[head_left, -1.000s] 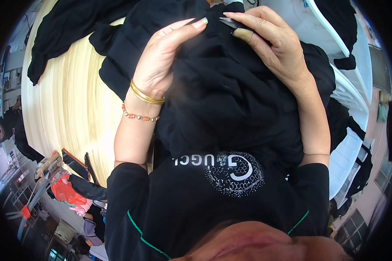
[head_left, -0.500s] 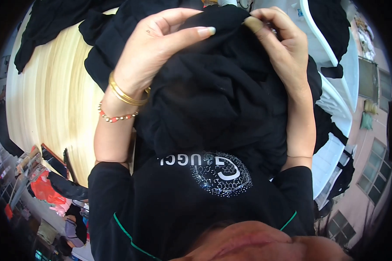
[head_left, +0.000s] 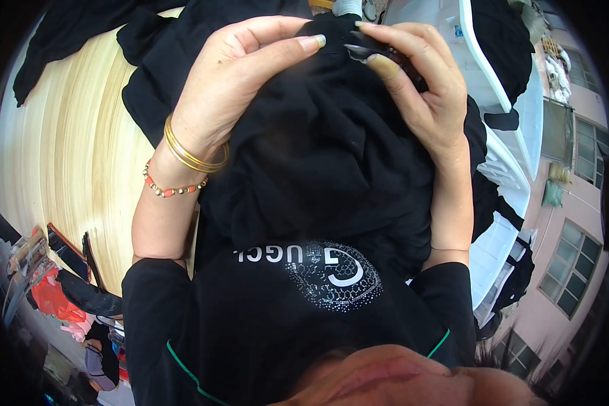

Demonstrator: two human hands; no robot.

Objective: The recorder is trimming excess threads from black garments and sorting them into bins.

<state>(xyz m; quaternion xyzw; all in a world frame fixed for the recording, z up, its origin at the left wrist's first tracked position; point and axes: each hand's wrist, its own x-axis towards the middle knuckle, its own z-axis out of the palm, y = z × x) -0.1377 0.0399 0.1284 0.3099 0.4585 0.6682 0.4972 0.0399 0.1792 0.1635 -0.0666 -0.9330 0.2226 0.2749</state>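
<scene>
A bunched black garment (head_left: 321, 152) lies heaped over my lap and rises toward both hands. At its upper left, my left hand (head_left: 233, 78) is closed on the fabric, thumb on top and fingers partly hidden behind the cloth. In my right hand (head_left: 429, 88) is a small pair of thread snips (head_left: 402, 62), dark in the handle, with the pointed blades aimed left at the raised fabric. The blade tips are close to the cloth; whether they touch it I cannot tell. The right thumb has a tan covering on its tip.
A pale wood-grain table (head_left: 67, 149) spreads to the left, with more black cloth (head_left: 61, 40) on its far part. White plastic crates (head_left: 483, 61) stand to the right, black fabric hanging over them. A red bag (head_left: 54, 294) sits among clutter at lower left.
The snips' blades now show in my right hand, where thumb and fingers were at the cloth edge before. The fabric between my hands has dropped a little.
</scene>
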